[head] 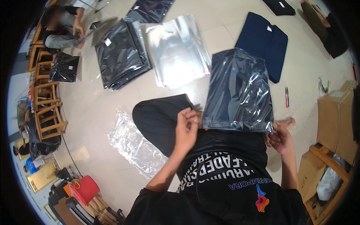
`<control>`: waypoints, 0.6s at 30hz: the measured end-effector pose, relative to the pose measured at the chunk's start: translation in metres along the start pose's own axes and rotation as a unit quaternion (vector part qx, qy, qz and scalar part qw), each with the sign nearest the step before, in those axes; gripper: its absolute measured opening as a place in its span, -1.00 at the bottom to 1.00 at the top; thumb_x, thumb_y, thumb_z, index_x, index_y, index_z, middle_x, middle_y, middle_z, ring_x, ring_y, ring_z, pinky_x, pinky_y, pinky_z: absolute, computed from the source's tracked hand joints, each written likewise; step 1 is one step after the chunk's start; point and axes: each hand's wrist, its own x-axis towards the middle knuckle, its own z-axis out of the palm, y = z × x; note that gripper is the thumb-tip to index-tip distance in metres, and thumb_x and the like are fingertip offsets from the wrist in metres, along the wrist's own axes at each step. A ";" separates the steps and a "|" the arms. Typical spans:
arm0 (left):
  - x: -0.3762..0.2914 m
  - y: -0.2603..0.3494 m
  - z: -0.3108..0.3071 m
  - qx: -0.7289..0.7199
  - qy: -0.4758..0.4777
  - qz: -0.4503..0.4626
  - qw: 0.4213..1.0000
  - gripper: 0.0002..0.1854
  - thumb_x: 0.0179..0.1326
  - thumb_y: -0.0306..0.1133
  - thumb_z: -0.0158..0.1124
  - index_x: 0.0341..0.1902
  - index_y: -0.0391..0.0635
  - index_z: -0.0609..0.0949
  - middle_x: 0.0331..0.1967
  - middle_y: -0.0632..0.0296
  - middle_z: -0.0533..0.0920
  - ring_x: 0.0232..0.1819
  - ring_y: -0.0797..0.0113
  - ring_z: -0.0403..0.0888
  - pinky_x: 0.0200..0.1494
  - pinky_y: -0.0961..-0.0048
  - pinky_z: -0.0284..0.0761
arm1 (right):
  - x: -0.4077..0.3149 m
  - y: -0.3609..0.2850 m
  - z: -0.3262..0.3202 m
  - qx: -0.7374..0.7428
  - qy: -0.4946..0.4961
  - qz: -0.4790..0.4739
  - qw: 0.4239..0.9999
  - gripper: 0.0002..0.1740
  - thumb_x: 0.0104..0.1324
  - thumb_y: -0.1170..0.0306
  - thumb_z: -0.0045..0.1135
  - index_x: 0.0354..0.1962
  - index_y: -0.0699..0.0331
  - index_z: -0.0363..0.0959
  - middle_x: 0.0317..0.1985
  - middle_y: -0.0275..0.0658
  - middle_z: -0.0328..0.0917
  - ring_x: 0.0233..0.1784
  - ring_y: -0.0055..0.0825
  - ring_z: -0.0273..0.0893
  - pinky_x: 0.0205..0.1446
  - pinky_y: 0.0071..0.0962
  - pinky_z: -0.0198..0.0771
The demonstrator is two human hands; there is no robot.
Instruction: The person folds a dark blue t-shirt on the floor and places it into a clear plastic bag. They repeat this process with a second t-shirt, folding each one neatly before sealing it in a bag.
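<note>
A clear plastic bag with a folded dark garment (237, 90) inside lies across my lap and the floor before me. At its near left corner, my left hand (187, 128) pinches the plastic edge, slightly blurred. My right hand (279, 137) grips the near right corner between thumb and fingers. Just beyond the bag, partly covered by it, rests a stack of folded navy garments (263, 39) with a small white tag on top. To the left lies a pile of flat clear plastic bags (178, 50). Farther left is a stack of bagged dark garments (121, 56).
Red-handled thread snips (287, 98) lie on the tiled floor at right, near cardboard boxes (334, 121). Crumpled clear plastic (137, 146) is beside my left knee. Another person (63, 31) sits at upper left, near a bagged garment (64, 67) and wooden frames (49, 121).
</note>
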 end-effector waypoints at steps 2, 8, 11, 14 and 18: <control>-0.013 0.018 0.014 0.245 0.012 0.209 0.947 -0.20 0.47 -0.23 0.50 0.64 -0.27 0.36 0.55 -0.28 0.45 0.59 -0.26 0.39 0.66 -0.22 0.26 | -0.012 -0.002 0.019 0.022 -0.083 -0.021 0.996 -0.78 0.56 0.27 0.30 0.02 0.18 0.54 -0.41 -0.38 0.59 -0.70 -0.79 0.11 -0.69 -0.70 -0.04; -0.017 0.065 0.058 0.310 -0.154 0.330 0.878 -0.03 0.34 -0.39 0.53 0.79 -0.15 0.28 0.78 -0.21 0.26 0.84 -0.30 0.05 0.78 -0.28 0.06 | -0.045 -0.008 0.102 -0.011 -0.197 -0.049 0.979 -0.67 0.55 0.22 0.33 0.12 0.22 0.61 -0.38 -0.27 0.65 -0.63 -0.76 0.24 -0.59 -0.66 0.04; -0.008 0.083 0.054 0.206 -0.075 0.300 0.929 -0.11 0.36 -0.66 0.23 0.80 0.00 0.35 0.54 -0.25 0.59 0.39 0.07 0.73 0.46 0.10 0.55 | -0.037 -0.024 0.100 -0.127 -0.291 -0.191 0.929 -0.65 0.65 0.14 0.21 0.12 0.24 0.61 -0.41 -0.33 0.60 -0.54 -0.78 0.35 -0.52 -0.71 0.11; -0.007 0.100 0.013 0.093 -0.073 0.128 0.985 -0.15 0.37 -0.65 0.08 0.76 0.12 0.45 0.11 -0.18 0.83 -0.26 0.37 0.78 -0.04 0.32 0.71 | -0.003 -0.067 0.028 -0.443 -0.093 -0.265 0.852 -0.43 0.76 -0.04 0.01 0.04 0.38 0.63 -0.38 -0.33 0.59 -0.38 -0.64 0.50 -0.28 -0.59 0.36; 0.007 0.126 -0.054 -0.052 0.043 0.002 0.998 -0.56 0.61 -0.34 0.25 0.47 -0.14 0.65 -0.05 0.12 0.86 -0.19 0.49 0.80 -0.10 0.46 0.73 | 0.050 -0.123 -0.146 -0.733 0.234 -0.206 0.604 -0.36 0.76 -0.04 -0.02 0.03 0.47 0.66 -0.18 -0.08 0.76 -0.06 -0.33 0.72 -0.03 -0.23 0.51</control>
